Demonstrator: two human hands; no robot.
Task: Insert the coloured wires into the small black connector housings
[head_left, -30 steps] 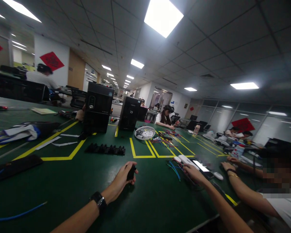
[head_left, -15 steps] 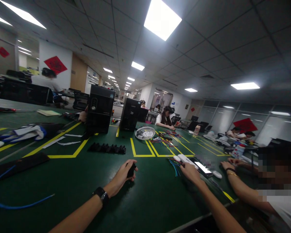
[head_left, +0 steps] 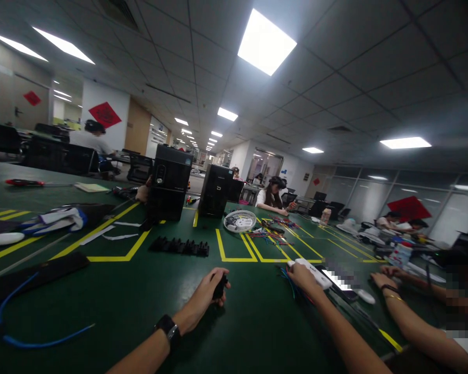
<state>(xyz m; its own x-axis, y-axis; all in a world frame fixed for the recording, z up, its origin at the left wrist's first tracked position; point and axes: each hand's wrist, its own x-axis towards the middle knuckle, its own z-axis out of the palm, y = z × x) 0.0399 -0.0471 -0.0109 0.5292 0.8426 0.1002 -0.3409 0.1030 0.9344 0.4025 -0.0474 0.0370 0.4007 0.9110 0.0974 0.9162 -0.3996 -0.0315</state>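
Observation:
My left hand [head_left: 203,300], with a dark watch on its wrist, is closed around a small black block-like part [head_left: 219,286] above the green table. Reaching to the right, my right hand [head_left: 304,276] has its fingers curled down on a bundle of thin coloured wires [head_left: 292,283]; the fingertips are partly hidden. Just beyond that hand lies a white box-shaped device [head_left: 320,277], beside a phone with a lit screen [head_left: 337,280]. Ahead of my left hand sits a row of black plastic parts [head_left: 179,246].
Two black computer-like cases [head_left: 170,182] stand at the back. A white basket [head_left: 239,222] holds small parts, with loose wires [head_left: 275,236] beside it. A blue cable [head_left: 47,342] and gloves [head_left: 64,221] lie left. At right, a co-worker's forearms [head_left: 401,306] rest on the table.
The view has shifted, so the scene sits lower and further right. My right hand has moved left over the wires. My left hand still holds the black part.

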